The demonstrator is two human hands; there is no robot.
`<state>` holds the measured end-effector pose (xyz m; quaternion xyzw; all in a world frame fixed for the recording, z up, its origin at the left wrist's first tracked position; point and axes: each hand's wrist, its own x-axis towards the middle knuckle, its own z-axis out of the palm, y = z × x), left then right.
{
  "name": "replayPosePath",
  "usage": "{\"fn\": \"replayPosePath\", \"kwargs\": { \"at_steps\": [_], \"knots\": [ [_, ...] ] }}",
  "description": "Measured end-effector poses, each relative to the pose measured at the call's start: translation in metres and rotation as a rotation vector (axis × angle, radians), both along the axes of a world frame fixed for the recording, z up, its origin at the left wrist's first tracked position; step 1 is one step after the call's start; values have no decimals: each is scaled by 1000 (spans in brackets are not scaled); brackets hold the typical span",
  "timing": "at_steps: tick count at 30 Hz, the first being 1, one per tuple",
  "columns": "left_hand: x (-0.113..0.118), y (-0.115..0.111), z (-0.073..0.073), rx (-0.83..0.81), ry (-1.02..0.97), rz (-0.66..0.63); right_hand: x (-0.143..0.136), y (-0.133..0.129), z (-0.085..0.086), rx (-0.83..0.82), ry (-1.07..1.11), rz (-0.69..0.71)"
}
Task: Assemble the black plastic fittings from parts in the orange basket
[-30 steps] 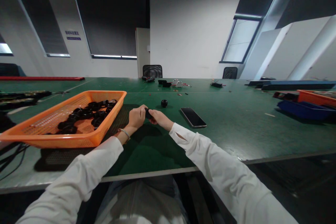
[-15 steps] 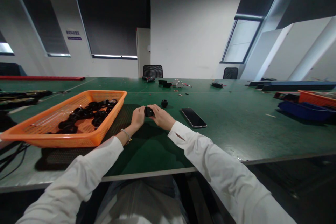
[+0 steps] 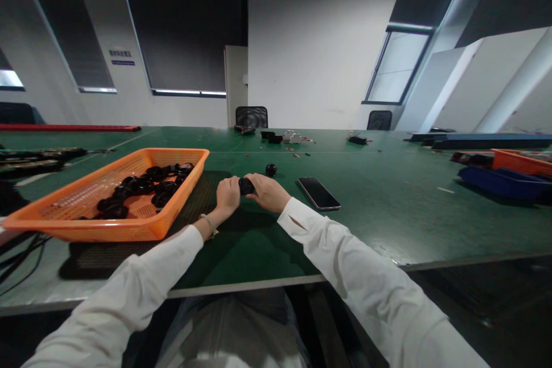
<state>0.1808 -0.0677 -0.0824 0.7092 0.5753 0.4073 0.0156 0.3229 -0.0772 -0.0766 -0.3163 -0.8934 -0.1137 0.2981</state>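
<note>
Between my two hands, just above the green table (image 3: 259, 264), is a small round black part (image 3: 246, 186); its exact kind I cannot make out. My left hand (image 3: 227, 194) grips it from the left, fingers closed. From the right, my right hand (image 3: 268, 191) pinches the same part, covering some of it. A similar black part (image 3: 271, 169) stands on the table just beyond my right hand. To the left, an orange plastic basket (image 3: 161, 224) holds several black parts (image 3: 144, 184) like these.
A phone (image 3: 319, 193) lies right of my right hand. Farther back are black pieces and a white piece (image 3: 293, 137). A blue tray (image 3: 502, 183) and an orange basket (image 3: 524, 161) stand far right. Cables (image 3: 26, 264) run at the left, and the table's front edge (image 3: 259, 284) is near me.
Both hands have shifted very slightly nearer to me with the black part between them. My right hand's fingers have turned a little over the part. Nothing else has moved.
</note>
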Motion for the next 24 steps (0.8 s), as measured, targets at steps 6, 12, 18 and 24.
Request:
{"fn": "replayPosePath", "kwargs": {
  "at_steps": [6, 12, 18, 24],
  "knots": [
    [0, -2, 0, 10, -68, -22, -3, -4, -1, -34, 56, -5],
    [0, -3, 0, 15, -167, -61, -6, -7, -2, -89, 118, -14],
    [1, -4, 1, 14, -140, -23, -7, -6, -6, -162, 195, -24],
    [0, -5, 2, 17, 12, 17, -11, -10, -4, -284, 242, -116]
  ]
}}
